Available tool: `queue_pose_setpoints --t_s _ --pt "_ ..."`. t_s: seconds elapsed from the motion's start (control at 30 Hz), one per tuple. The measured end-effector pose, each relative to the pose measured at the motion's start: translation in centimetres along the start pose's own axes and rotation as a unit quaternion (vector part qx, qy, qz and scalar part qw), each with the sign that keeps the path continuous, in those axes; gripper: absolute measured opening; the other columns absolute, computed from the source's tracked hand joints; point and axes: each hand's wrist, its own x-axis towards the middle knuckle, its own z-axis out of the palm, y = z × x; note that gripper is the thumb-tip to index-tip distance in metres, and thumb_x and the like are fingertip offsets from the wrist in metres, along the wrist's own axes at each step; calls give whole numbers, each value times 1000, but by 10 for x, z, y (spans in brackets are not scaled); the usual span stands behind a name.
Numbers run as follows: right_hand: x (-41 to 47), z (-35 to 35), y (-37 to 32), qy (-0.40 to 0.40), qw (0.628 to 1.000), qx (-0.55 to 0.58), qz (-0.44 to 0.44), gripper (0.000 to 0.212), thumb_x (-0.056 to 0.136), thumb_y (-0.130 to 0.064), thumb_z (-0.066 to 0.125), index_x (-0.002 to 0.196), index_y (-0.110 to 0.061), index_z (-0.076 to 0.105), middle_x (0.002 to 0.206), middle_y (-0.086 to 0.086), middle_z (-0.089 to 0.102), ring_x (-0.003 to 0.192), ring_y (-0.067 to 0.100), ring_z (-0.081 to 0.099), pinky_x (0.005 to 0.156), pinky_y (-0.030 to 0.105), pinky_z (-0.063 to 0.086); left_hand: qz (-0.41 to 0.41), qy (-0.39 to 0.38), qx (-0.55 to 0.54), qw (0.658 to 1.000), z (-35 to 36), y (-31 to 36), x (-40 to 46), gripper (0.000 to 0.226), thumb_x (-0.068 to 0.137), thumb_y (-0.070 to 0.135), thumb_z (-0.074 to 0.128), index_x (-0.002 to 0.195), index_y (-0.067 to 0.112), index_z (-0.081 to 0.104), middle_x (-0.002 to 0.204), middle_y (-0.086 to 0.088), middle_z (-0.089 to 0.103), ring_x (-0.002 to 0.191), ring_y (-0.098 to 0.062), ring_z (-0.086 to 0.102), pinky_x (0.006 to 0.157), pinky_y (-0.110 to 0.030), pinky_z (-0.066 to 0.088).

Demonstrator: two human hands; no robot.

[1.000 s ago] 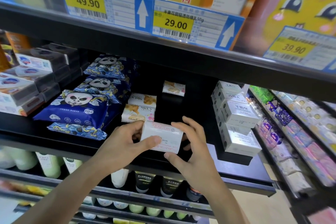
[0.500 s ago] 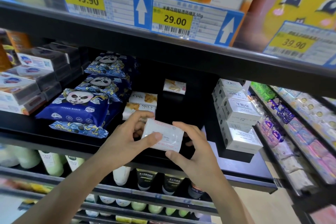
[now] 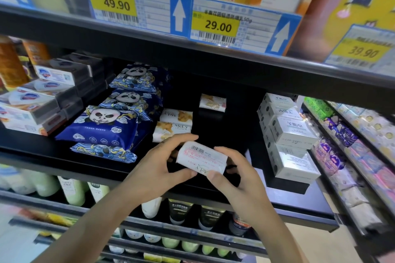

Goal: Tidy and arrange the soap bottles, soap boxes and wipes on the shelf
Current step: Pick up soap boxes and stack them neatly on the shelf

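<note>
A black metal shelf [image 3: 64, 156] carries dark blue panda-printed wipe packs [image 3: 102, 128] stacked at its left-centre, and a stack of white and silver soap boxes [image 3: 292, 147] at its right. Between them lie small white wrapped soap bars with a golden print [image 3: 174, 124]. In front of the shelf edge, both hands hold one small white wrapped soap bar [image 3: 202, 158], barcode side up: the left hand [image 3: 156, 171] pinches its left end, the right hand [image 3: 239, 179] its right end.

price tags [image 3: 115, 4]: 49.90; 29.00; 39.90 | soap packs [image 3: 175, 127]: MeLy
</note>
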Motion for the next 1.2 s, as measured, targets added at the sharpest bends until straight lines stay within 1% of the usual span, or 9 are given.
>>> queue_pose_setpoints --t_s 0.13,0.23,0.37,0.53,0.73,0.8,0.9,0.97,1.2 --pt "-1 -1 0 -3 999 46 19 44 91 -49 65 134 -46 59 135 -17 61 122 6 56 106 33 48 8 -6 5 1000 2 -4 0 64 85 41 83 138 57 51 137 26 59 125 -5 56 107 -34 45" --pt "-1 -1 -2 -9 998 52 24 36 96 -50 63 132 -48 59 134 -19 61 118 5 58 102 31 49 13 -6 -2 1000 3 -5 0 58 84 47 81 136 53 55 135 24 61 122 -6 57 106 -33 46" --pt "-2 1 -5 -10 999 43 22 34 98 -56 51 131 -51 59 131 -21 61 120 1 57 96 21 44 5 -4 -32 999 3 -3 -1 47 82 52 77 126 49 61 122 15 68 111 -14 62 97 -43 52" --pt "-3 4 -6 -10 1000 22 8 38 104 -63 38 134 -48 57 131 -22 62 125 0 54 95 20 41 -2 -10 -38 999 3 -4 0 39 87 56 77 121 42 62 92 6 66 83 -18 61 82 -57 54" --pt "0 5 -4 -16 1000 22 -7 50 99 -70 34 133 -42 58 128 -16 65 125 7 57 100 29 45 -8 -13 -45 999 3 -7 0 47 84 71 67 118 39 62 94 2 68 89 -20 63 86 -58 54" --pt "0 5 -4 -21 999 25 -9 51 99 -70 35 135 -42 58 128 -16 66 126 8 57 103 33 47 -22 -7 -43 999 4 -8 2 43 85 74 65 108 38 62 89 3 66 81 -19 62 80 -54 54" --pt "0 5 -3 -27 999 26 -13 49 101 -68 38 137 -42 58 131 -14 66 126 10 59 105 38 49 -37 1 -30 999 3 -4 1 25 87 70 64 89 47 58 74 13 58 63 -4 49 63 -30 43" --pt "0 5 -4 -24 999 27 -15 45 101 -66 43 136 -42 58 130 -14 67 123 9 61 103 37 51 -42 -5 -34 999 2 -1 1 18 86 67 65 89 50 59 74 16 59 64 -3 50 65 -27 43" --pt "-3 6 -7 -5 999 14 -30 34 99 -49 62 132 -46 56 115 -13 70 103 14 64 89 31 55 -37 -17 -69 997 3 -4 2 44 85 76 63 115 44 67 106 11 76 96 -18 70 94 -52 56"
